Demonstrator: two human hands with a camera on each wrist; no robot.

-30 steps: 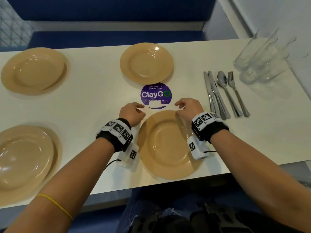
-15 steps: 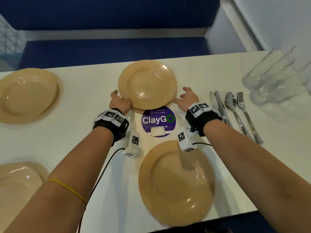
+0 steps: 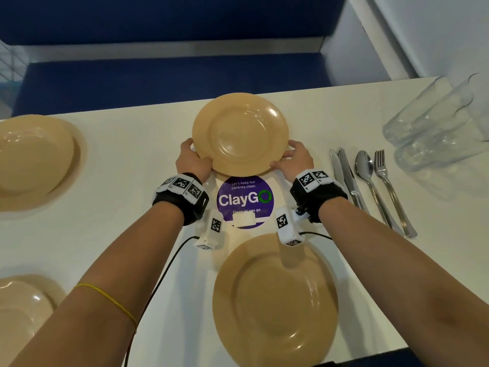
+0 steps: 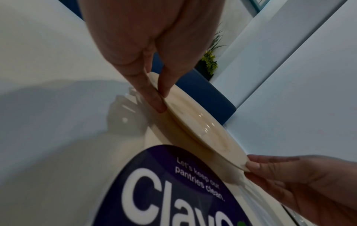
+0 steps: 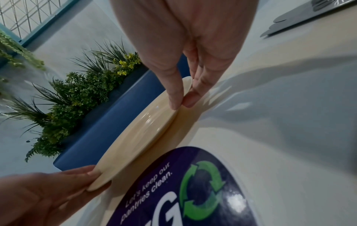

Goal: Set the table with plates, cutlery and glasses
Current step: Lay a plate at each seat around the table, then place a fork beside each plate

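near plate (image 3: 275, 300) at the table (image 3: 119, 207) edge; purple sticker (image 3: 244, 201) beyond. knives (image 3: 344, 176), spoon (image 3: 366, 168), fork (image 3: 383, 170), glasses (image 3: 434, 120) right. far centre: glossy tan plate (image 3: 239, 133), rim pinched by left hand (image 3: 191, 161) and right hand (image 3: 293, 160).

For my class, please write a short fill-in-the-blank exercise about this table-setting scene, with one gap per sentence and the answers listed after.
1. Both hands grip the rim of the far plate, the left hand and the right hand on ____ sides.
2. The number of tan plates in the head view is ____.
3. The round ClayGo sticker on the table is coloured ____.
4. Between the knives and the fork lies a ____.

Answers: opposite; four; purple; spoon
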